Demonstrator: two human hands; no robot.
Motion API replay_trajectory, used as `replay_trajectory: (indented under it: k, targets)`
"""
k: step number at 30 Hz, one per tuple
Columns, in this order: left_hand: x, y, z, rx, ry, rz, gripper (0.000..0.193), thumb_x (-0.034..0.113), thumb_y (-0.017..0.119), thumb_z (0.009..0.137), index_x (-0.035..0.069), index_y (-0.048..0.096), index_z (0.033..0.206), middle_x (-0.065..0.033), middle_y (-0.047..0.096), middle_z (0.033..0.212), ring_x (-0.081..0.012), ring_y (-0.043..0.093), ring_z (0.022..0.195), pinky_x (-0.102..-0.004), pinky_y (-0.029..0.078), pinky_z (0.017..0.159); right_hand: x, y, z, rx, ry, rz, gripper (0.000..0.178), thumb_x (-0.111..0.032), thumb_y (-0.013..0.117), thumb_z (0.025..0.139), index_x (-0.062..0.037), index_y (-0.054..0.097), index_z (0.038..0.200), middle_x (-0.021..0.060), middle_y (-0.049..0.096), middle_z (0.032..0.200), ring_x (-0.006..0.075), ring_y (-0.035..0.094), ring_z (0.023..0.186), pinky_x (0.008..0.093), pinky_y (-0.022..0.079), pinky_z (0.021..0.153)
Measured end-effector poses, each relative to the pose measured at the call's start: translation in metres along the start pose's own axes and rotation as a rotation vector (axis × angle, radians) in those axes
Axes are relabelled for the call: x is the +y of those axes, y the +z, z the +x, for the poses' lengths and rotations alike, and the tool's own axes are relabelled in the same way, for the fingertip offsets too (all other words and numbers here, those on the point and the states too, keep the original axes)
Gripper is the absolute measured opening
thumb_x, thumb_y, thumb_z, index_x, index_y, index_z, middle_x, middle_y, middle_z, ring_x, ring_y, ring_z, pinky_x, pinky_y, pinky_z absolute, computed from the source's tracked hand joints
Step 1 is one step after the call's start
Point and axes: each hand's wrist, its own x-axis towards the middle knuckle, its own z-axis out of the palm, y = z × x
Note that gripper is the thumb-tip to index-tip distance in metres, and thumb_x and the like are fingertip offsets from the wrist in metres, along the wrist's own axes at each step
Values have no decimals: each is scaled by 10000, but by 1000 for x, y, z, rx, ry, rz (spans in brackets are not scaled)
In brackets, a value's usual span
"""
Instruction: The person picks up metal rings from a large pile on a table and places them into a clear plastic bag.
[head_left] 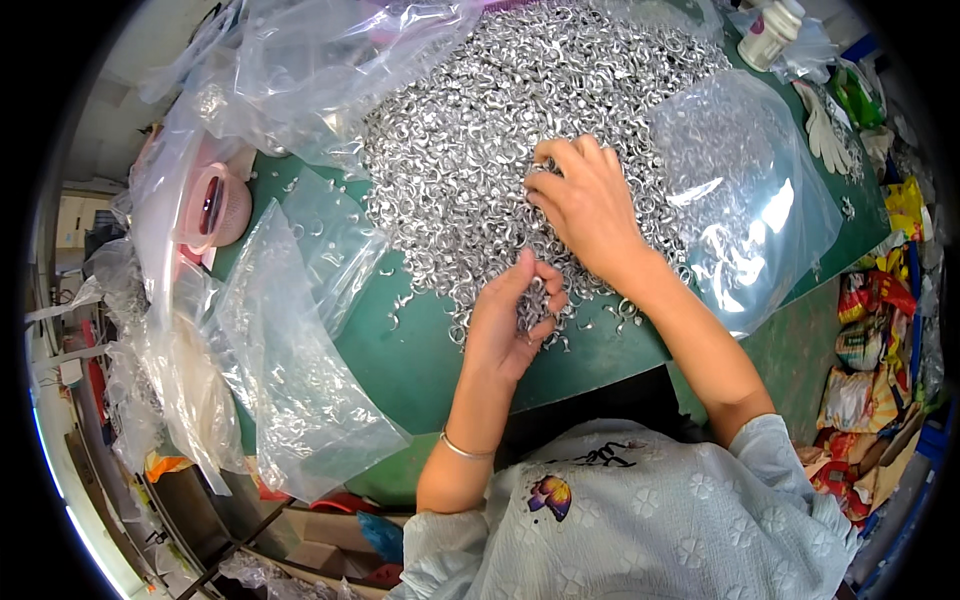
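Note:
A wide heap of small, curved, silvery metal pieces (480, 130) covers the middle and far part of the green table. My left hand (505, 315) is cupped at the heap's near edge, its fingers curled round several of these pieces that show between thumb and fingertips. Just beyond and to the right, my right hand (590, 200) reaches over the heap with bent fingers. Its fingertips are drawn in close to the metal pieces; whatever is between them is too small to make out.
Clear plastic bags (290, 350) lie on the left, and another clear bag (750, 200) covers the heap's right side. A pink basket (232, 208) stands at the left edge. At the far right are a white bottle (768, 38) and a white glove (826, 135). Colourful packages (865, 330) lie beside the table.

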Motion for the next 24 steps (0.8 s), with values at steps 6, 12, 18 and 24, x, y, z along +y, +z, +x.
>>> replay_trajectory:
  k: [6, 12, 18, 24]
  targets:
    - [17, -2, 3, 182, 331, 339, 222, 203, 520, 939, -9, 579, 970, -31, 520, 797, -67, 426, 552, -150, 258, 358, 8, 6, -6, -33, -112, 59, 147, -39, 562, 738, -66, 605, 875, 30, 553, 889, 206, 490, 877, 345, 365, 753]
    - [27, -20, 7, -86, -30, -524, 232, 236, 470, 958, 39, 591, 966, -19, 439, 737, -55, 363, 518, -152, 233, 307, 6, 8, -3, -39, -85, 17, 135, -11, 579, 739, -46, 617, 864, 52, 568, 856, 226, 514, 862, 340, 390, 764]
    - [14, -24, 10, -155, -72, -441, 304, 270, 461, 948, 15, 568, 1073, -88, 558, 865, -96, 431, 586, -167, 280, 327, -13, -23, -4, -133, 442, 954, 133, 11, 634, 779, -9, 637, 910, 69, 603, 832, 166, 577, 740, 290, 463, 650]
    - [14, 2, 0, 77, -19, -173, 341, 317, 471, 949, 11, 571, 1060, -75, 577, 865, -103, 450, 560, -169, 227, 335, -32, -27, -14, -246, 285, 839, 101, -21, 614, 799, -4, 656, 889, 78, 621, 821, 188, 572, 783, 297, 468, 670]
